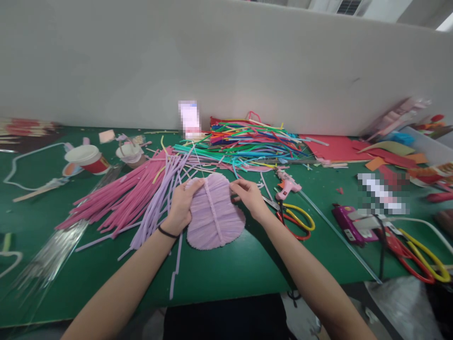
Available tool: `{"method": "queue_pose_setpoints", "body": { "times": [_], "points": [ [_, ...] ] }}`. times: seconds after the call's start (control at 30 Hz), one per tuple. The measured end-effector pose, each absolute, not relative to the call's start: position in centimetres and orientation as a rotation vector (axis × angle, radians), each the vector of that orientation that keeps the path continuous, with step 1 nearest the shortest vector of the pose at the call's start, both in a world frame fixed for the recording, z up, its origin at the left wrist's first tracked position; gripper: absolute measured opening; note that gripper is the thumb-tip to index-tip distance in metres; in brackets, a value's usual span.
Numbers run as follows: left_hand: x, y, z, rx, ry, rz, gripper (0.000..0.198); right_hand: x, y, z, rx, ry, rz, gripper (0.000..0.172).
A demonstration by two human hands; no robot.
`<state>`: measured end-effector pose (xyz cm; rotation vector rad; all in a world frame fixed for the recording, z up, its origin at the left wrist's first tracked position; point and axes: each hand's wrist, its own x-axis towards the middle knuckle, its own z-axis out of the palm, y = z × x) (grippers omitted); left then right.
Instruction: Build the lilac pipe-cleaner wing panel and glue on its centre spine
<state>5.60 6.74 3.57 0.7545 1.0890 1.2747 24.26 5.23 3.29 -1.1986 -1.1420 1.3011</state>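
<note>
Head view, and we're looking straight down at a lilac panel (215,217) lying flat on the green surface (230,269), close to the near edge. It's a rounded, lobed shape packed tight with fuzzy stems, with one straight rib running down its middle. Our left hand (182,203) is closed on the upper left edge, thumb on top. Our right hand (249,196) pinches the upper right edge, so the two hands sit apart with the panel stretched between them.

Just left of the panel, a fan of loose lilac stems (159,208) spreads out, and beyond it lies a thick sheaf of pink stems (120,198). Behind is a tangled heap of mixed colours (247,139). To the right, a pink glue gun (287,185) and yellow-handled scissors (295,219) lie near our right wrist, neither one touched.

By our reading, the panel is far along: its face looks fully filled, with no gaps showing. What's left seems to be at the top edge, where both hands are busy. We can't tell whether the ends there are tucked in.
</note>
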Motion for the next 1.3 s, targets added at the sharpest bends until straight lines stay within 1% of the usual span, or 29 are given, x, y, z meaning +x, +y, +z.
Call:
{"method": "queue_pose_setpoints", "body": {
  "times": [0.17, 0.4, 0.5, 0.6, 0.7, 0.8, 1.07, 1.3],
  "points": [
    [5.5, 6.8, 3.5, 0.737, 1.078, 1.283, 0.031, 24.3, 5.2, 3.4, -1.231, -1.139, 1.318, 0.034],
    [5.6, 6.9, 3.8, 0.645, 1.01, 1.284, 0.029, 24.4, 5.3, 3.2, -1.283, -1.231, 1.271, 0.031],
    [5.7, 7.0, 3.7, 0.623, 0.907, 1.217, 0.031, 24.4, 5.5, 3.1, -1.28, -1.163, 1.199, 0.032],
    [5.9, 6.7, 3.5, 0.649, 0.882, 1.067, 0.033, 24.3, 5.8, 3.1, -1.25, -1.025, 1.154, 0.033],
    [6.2, 6.1, 3.5, 0.696, 0.864, 0.949, 0.041, 24.5, 5.9, 3.2, -1.222, -0.925, 1.188, 0.033],
    [6.3, 5.7, 3.5, 0.741, 0.874, 0.956, 0.049, 24.6, 5.8, 3.3, -1.212, -0.969, 1.269, 0.033],
    [6.1, 5.9, 3.5, 0.799, 0.91, 0.944, 0.048, 24.6, 5.8, 2.8, -1.121, -1.082, 1.406, 0.037],
    [6.2, 5.8, 3.6, 0.797, 0.907, 0.949, 0.047, 24.6, 5.6, 3.0, -1.093, -1.127, 1.421, 0.033]
  ]
}}
